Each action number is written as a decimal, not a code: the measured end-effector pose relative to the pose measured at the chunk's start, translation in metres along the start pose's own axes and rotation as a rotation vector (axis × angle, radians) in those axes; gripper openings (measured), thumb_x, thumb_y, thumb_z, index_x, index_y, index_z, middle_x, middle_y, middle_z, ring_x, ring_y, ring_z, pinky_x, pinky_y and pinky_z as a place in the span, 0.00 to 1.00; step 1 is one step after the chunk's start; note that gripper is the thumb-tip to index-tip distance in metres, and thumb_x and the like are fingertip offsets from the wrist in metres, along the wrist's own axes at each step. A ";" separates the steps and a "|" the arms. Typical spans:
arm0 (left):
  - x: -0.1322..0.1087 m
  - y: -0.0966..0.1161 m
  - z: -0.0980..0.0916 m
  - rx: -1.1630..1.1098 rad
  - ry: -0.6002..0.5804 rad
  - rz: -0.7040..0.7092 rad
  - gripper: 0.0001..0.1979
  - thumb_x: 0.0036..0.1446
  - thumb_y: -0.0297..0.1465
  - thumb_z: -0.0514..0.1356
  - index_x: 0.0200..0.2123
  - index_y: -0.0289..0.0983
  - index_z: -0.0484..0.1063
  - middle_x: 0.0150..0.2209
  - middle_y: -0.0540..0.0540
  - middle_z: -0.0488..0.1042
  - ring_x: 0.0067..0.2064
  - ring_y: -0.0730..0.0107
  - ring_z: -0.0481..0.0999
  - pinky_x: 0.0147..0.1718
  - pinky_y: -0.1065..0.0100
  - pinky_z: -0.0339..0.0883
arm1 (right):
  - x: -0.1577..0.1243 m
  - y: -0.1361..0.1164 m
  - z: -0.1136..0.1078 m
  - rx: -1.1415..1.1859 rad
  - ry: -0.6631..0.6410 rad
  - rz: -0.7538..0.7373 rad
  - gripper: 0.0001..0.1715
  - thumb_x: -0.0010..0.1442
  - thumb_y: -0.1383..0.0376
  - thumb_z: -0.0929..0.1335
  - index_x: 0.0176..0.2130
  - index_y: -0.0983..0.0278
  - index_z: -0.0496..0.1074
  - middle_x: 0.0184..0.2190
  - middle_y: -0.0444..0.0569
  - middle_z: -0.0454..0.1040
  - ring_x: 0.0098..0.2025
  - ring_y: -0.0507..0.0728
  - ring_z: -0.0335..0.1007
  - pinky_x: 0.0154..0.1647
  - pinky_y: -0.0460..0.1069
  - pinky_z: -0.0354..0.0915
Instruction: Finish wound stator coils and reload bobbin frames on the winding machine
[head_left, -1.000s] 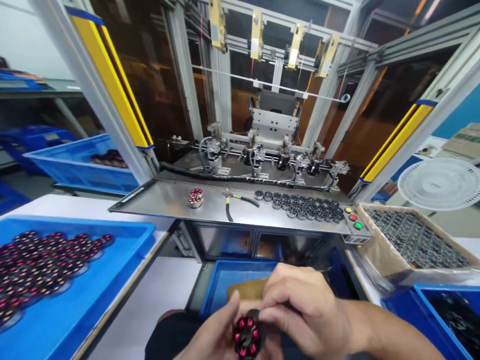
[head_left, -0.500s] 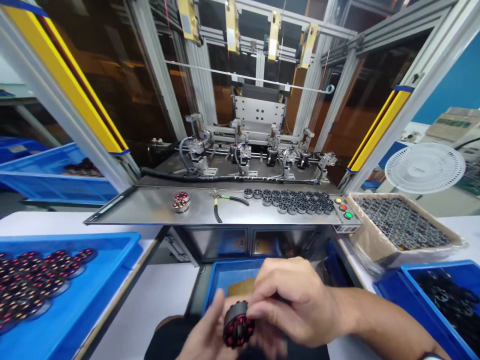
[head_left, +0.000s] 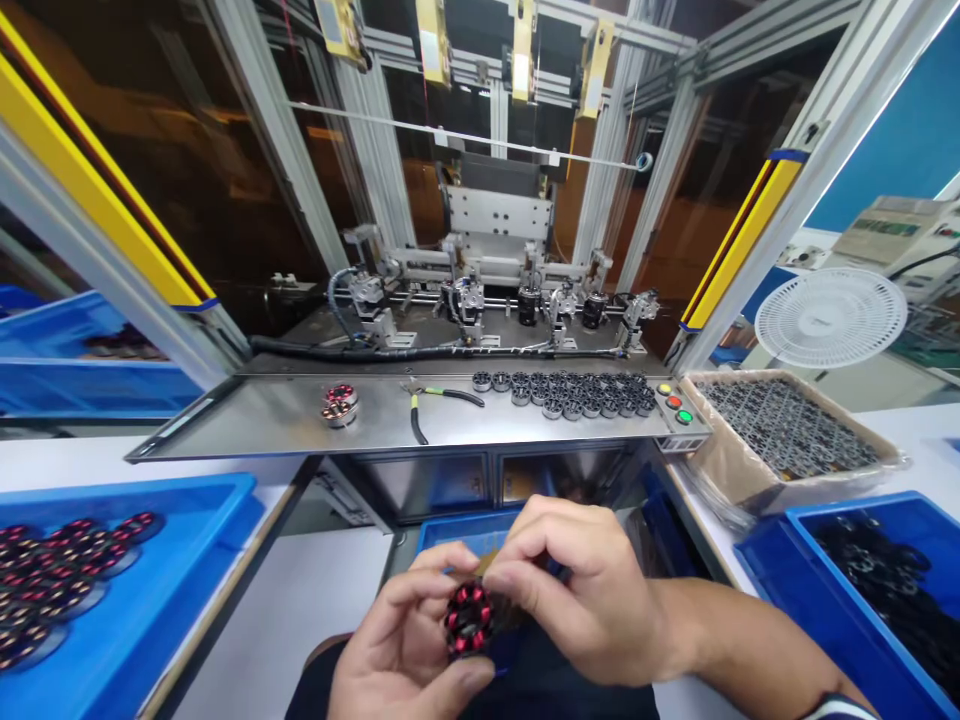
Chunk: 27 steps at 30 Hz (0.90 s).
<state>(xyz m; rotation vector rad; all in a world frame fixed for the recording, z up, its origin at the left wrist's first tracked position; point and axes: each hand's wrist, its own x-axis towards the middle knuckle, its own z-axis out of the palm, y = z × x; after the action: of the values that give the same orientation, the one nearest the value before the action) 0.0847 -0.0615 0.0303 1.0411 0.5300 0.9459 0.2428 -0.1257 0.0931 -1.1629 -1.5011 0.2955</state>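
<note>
Motor coil [head_left: 469,618] pinched between both hands, low and centre over the lap.
Left hand [head_left: 401,650] cups it from below, fingers curled on its rim; right hand [head_left: 592,595] clamps the top edge. Blue bin [head_left: 457,530] sits just behind, white table [head_left: 300,610] open to the left.

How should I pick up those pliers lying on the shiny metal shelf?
Probably take the pliers by their two long handles, coming down from above on the near side. They lie flat on the metal shelf, handles spread apart, one pointing toward you, so squeezing them together gives the firmest grip.
</note>
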 end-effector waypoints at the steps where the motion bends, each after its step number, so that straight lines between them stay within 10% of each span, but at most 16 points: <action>1: 0.001 0.000 -0.001 0.005 0.003 0.009 0.22 0.31 0.26 0.77 0.33 0.39 0.75 0.43 0.44 0.76 0.41 0.60 0.79 0.38 0.67 0.75 | -0.001 0.000 0.003 0.010 0.022 0.018 0.09 0.62 0.71 0.69 0.29 0.71 0.73 0.24 0.51 0.74 0.26 0.50 0.67 0.30 0.44 0.65; 8: 0.007 0.001 -0.008 -0.060 -0.017 -0.014 0.22 0.39 0.24 0.74 0.39 0.42 0.75 0.41 0.46 0.79 0.40 0.64 0.81 0.40 0.70 0.75 | -0.007 -0.004 0.013 0.157 0.102 0.249 0.15 0.63 0.66 0.69 0.25 0.69 0.72 0.22 0.46 0.70 0.25 0.48 0.65 0.28 0.43 0.62; 17: 0.006 0.005 -0.013 -0.213 0.083 -0.202 0.27 0.43 0.34 0.74 0.47 0.45 0.70 0.44 0.45 0.81 0.43 0.57 0.81 0.39 0.66 0.75 | -0.025 0.013 0.040 0.880 -0.046 0.799 0.26 0.45 0.52 0.78 0.23 0.69 0.67 0.17 0.44 0.69 0.18 0.46 0.64 0.20 0.40 0.61; 27: 0.021 0.006 -0.025 -0.115 -0.173 -0.165 0.20 0.45 0.34 0.73 0.43 0.44 0.74 0.43 0.42 0.81 0.44 0.58 0.81 0.41 0.65 0.75 | -0.044 0.041 0.049 1.286 -0.089 0.757 0.37 0.49 0.42 0.73 0.34 0.76 0.75 0.27 0.55 0.74 0.29 0.55 0.76 0.28 0.45 0.70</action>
<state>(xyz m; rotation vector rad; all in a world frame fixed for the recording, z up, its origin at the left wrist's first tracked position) 0.0740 -0.0306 0.0253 0.9497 0.4066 0.7246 0.2146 -0.1204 0.0214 -0.5567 -0.5660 1.5604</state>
